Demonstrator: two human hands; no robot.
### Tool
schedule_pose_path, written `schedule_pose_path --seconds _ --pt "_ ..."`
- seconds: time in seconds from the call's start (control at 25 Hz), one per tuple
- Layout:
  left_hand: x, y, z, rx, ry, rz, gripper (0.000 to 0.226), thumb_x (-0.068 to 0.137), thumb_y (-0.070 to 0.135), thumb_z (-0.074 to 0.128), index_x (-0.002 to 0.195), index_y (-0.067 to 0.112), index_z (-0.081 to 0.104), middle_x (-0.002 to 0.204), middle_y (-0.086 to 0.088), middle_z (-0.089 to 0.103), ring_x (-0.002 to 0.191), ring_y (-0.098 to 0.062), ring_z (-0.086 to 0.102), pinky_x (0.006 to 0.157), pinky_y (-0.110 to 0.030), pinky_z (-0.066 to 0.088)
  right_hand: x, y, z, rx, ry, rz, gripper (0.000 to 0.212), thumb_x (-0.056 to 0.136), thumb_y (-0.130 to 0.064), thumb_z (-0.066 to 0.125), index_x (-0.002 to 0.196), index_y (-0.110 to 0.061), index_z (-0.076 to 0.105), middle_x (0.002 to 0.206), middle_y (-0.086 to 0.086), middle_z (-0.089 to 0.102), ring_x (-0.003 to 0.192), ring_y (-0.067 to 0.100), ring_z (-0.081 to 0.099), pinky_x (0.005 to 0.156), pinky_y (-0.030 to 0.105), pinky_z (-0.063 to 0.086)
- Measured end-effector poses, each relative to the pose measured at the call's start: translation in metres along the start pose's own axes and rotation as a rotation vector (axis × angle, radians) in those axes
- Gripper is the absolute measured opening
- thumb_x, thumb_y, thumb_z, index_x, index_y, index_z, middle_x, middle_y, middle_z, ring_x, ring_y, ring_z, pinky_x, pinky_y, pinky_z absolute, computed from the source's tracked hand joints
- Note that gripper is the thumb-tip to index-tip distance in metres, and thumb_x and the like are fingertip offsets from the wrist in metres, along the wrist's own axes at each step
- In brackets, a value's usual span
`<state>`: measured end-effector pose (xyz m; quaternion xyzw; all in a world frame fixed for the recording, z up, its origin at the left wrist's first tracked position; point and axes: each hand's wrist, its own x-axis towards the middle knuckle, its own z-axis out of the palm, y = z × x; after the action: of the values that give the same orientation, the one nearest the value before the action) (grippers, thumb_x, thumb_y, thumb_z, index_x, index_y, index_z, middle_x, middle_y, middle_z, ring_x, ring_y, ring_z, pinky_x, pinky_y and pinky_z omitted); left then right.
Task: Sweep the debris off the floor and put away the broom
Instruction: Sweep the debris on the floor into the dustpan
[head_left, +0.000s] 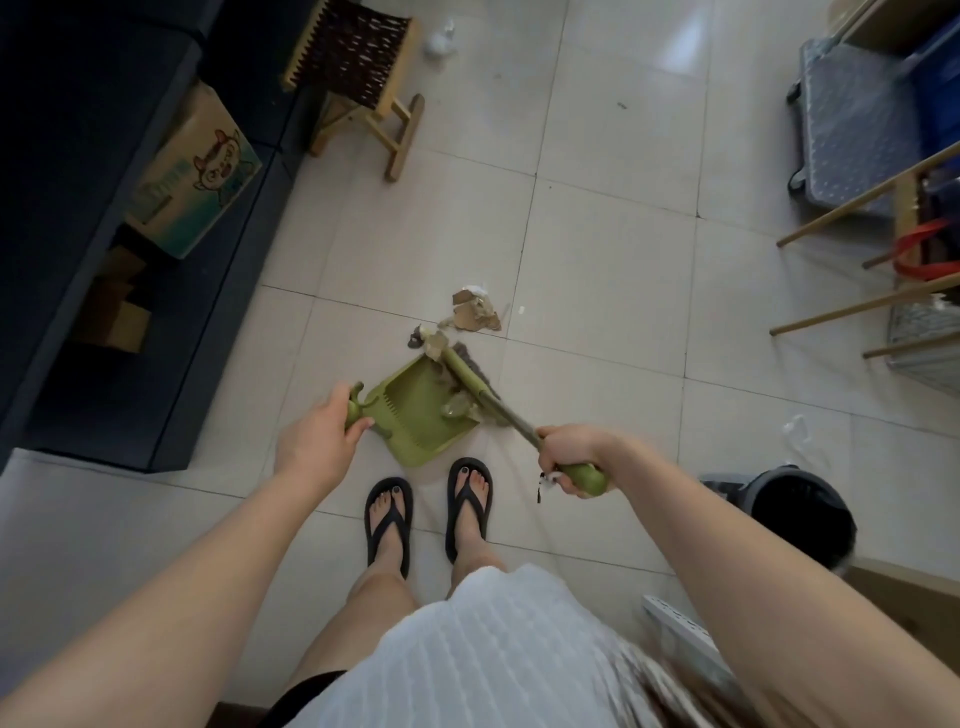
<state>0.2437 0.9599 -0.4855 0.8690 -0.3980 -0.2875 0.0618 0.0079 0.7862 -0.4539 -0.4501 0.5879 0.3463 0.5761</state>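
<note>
A green dustpan (415, 410) lies on the tiled floor just ahead of my feet, with some debris inside it. My left hand (319, 436) grips its handle. My right hand (571, 457) is closed around the green grip of a short broom (470, 376), whose head rests at the pan's open edge. Torn cardboard and paper scraps (472, 312) lie on the tile just beyond the broom head. A crumpled white paper (439, 41) sits far off by the stool.
A dark sofa (104, 208) with a printed carton (197, 171) runs along the left. A wooden stool (358, 78) stands at the top. Wooden legs (857, 306) and a wheeled cart (852, 119) are on the right, a black bin (800, 519) by my right arm.
</note>
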Motion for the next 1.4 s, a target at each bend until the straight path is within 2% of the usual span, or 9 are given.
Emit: schedule_pose_path --seconds 0.24,0.36,0.48,0.56,0.72,0.92,1.08,1.24,1.4 --pt "-0.003 -0.003 0.0 0.045 -0.008 0.004 0.028 0.095 0.037 0.049 0.109 0.014 0.041 0.093 -0.009 0.063 0.073 -0.027 0.057 0.058 -0.036 0.047 -0.031 -0.008 -0.016 -0.13 -0.034 -0.042 0.059 0.088 0.002 0.038 0.143 -0.019 0.034 0.078 0.011 0.049 0.028 0.007 0.043 0.034 0.012 0.036" --pt "-0.008 -0.012 -0.004 0.004 0.001 -0.014 0.029 0.094 0.036 0.05 0.111 0.015 0.041 0.09 -0.007 0.064 0.072 -0.026 0.06 0.057 -0.038 0.051 -0.044 -0.011 -0.042 -0.092 -0.015 -0.021 0.064 0.089 0.002 0.04 0.145 -0.026 0.03 0.065 0.007 0.044 0.027 0.006 0.04 0.032 0.011 0.031" --pt "-0.023 -0.025 -0.003 -0.026 -0.005 -0.039 0.031 0.094 0.036 0.05 0.116 0.015 0.04 0.088 -0.004 0.063 0.071 -0.024 0.06 0.059 -0.039 0.052 -0.049 -0.01 -0.057 -0.065 0.044 -0.022 0.069 0.089 0.002 0.042 0.147 -0.032 0.028 0.061 0.007 0.043 0.026 0.007 0.039 0.031 0.011 0.03" --pt "-0.035 -0.034 -0.001 0.016 -0.022 -0.022 0.032 0.095 0.037 0.049 0.117 0.016 0.041 0.088 -0.004 0.063 0.072 -0.024 0.06 0.059 -0.038 0.052 -0.044 -0.011 -0.057 -0.084 0.091 -0.029 0.067 0.088 0.004 0.042 0.146 -0.03 0.033 0.06 0.008 0.049 0.025 0.008 0.04 0.031 0.011 0.032" --pt "-0.05 -0.049 -0.005 0.023 0.014 -0.051 0.032 0.095 0.036 0.048 0.119 0.014 0.043 0.093 -0.006 0.065 0.072 -0.023 0.056 0.056 -0.033 0.043 -0.031 -0.023 -0.061 -0.083 0.194 -0.033 0.057 0.085 0.003 0.042 0.14 -0.008 0.044 0.048 0.007 0.05 0.024 0.01 0.042 0.032 0.012 0.035" --pt "-0.059 -0.058 -0.003 -0.022 0.125 -0.16 0.029 0.095 0.034 0.05 0.112 0.011 0.045 0.088 -0.011 0.063 0.067 -0.024 0.049 0.054 -0.033 0.038 -0.013 -0.043 -0.087 -0.088 0.303 -0.084 0.045 0.083 0.004 0.042 0.126 -0.003 0.053 0.058 0.01 0.051 0.023 0.012 0.042 0.033 0.013 0.036" --pt "-0.057 -0.071 0.002 -0.011 0.148 -0.199 0.027 0.093 0.036 0.052 0.106 0.013 0.043 0.088 -0.012 0.064 0.066 -0.026 0.052 0.055 -0.038 0.046 0.02 -0.07 -0.087 -0.174 0.366 -0.159 0.022 0.081 0.004 0.042 0.095 -0.009 0.054 0.082 0.017 0.055 0.026 0.015 0.045 0.036 0.014 0.037" --pt "-0.049 -0.074 0.003 -0.028 0.159 -0.24 0.031 0.092 0.037 0.054 0.111 0.014 0.045 0.091 -0.014 0.065 0.075 -0.034 0.061 0.064 -0.046 0.052 0.051 -0.092 -0.074 -0.207 0.313 -0.148 0.021 0.083 0.002 0.042 0.099 -0.004 0.054 0.081 0.015 0.054 0.026 0.015 0.046 0.035 0.014 0.039" --pt "-0.041 -0.062 0.001 -0.017 0.179 -0.234 0.03 0.093 0.034 0.054 0.111 0.012 0.046 0.09 -0.013 0.065 0.072 -0.031 0.058 0.06 -0.04 0.048 0.058 -0.091 -0.044 -0.318 0.192 -0.106 0.029 0.084 0.001 0.038 0.109 -0.006 0.05 0.075 0.013 0.053 0.036 0.015 0.048 0.034 0.014 0.038"
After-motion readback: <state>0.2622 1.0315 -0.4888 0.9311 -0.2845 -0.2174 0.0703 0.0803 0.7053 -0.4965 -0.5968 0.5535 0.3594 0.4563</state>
